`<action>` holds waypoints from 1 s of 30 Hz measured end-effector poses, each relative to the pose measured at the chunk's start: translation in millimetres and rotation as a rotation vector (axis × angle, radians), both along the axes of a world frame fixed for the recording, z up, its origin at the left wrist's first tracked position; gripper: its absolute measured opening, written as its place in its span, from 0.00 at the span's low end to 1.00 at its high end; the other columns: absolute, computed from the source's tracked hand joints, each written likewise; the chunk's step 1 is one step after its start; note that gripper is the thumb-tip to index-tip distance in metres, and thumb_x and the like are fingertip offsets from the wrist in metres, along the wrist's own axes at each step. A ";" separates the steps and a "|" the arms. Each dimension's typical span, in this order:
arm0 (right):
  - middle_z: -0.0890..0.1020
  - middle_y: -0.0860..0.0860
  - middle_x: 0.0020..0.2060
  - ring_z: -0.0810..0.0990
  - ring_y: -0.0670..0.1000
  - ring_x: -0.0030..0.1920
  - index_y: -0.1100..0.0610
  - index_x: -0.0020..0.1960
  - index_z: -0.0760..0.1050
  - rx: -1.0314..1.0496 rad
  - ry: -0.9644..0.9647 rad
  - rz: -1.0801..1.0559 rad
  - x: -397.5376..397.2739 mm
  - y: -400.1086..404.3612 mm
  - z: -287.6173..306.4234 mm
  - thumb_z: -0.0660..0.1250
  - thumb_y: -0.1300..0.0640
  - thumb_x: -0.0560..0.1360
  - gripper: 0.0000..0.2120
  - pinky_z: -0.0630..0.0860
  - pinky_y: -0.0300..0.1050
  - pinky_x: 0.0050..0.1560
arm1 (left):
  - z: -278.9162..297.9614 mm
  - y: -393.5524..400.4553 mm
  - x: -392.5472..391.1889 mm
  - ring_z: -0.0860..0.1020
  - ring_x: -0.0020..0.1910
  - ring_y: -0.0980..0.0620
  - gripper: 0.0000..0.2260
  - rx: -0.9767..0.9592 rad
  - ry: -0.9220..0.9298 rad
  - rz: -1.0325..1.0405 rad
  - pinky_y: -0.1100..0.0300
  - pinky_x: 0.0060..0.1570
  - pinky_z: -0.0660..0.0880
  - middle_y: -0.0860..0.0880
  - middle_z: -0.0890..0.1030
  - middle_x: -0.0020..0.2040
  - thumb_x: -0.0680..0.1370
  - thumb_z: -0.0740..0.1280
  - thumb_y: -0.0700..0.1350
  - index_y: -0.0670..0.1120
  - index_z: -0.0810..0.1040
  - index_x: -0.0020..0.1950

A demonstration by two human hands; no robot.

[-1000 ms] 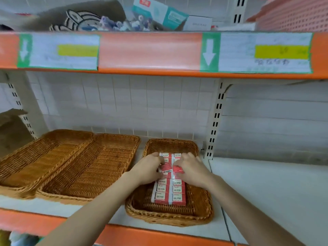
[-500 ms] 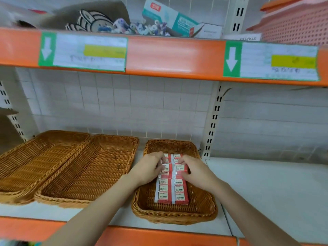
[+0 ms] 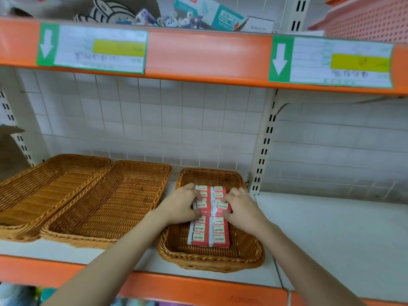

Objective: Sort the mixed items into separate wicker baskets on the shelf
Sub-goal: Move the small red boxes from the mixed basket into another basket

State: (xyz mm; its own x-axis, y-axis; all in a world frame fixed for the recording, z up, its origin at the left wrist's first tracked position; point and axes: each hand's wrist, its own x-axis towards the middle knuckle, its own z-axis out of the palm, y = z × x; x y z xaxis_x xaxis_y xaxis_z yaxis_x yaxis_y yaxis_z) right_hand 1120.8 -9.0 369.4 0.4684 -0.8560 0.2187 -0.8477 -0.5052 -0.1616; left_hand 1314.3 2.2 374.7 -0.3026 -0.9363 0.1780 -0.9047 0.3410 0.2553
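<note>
White tiled wall (image 3: 154, 120) ran behind the hands, with a slotted cream upright (image 3: 263, 146) just right of them. Orange-edged shelf (image 3: 207, 56) overhead carried green-arrow labels (image 3: 91, 49); the white shelf board (image 3: 331, 239) stretched off right.

boxes (image 3: 209, 230) in right basket (image 3: 251, 255), two baskets (image 3: 92, 206) left

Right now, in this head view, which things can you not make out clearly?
- Middle red packs: partly covered by left hand and right hand.
- Writing on the shelf labels: blurred, unreadable.
- Items on the upper shelf: cut by the top edge.
- Lower shelf contents: blurred, cut by the bottom edge.
</note>
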 end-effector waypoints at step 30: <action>0.72 0.47 0.54 0.73 0.47 0.51 0.50 0.48 0.68 0.104 0.136 0.097 3.3 16.1 9.9 0.64 0.54 0.78 0.04 0.69 0.37 0.48 | 3.0 17.1 -1.5 0.74 0.55 0.49 0.09 0.026 -0.181 -0.127 0.55 0.55 0.74 0.47 0.73 0.57 0.77 0.67 0.45 0.44 0.74 0.55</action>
State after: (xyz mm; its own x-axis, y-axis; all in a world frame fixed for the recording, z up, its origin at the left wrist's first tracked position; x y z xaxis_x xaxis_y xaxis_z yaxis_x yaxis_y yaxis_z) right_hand 1124.1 7.1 379.3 0.5692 -0.8200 0.0602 -0.8133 -0.5723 -0.1048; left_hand 1312.9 19.2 377.8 -0.4431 -0.8923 0.0868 -0.8869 0.4504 0.1027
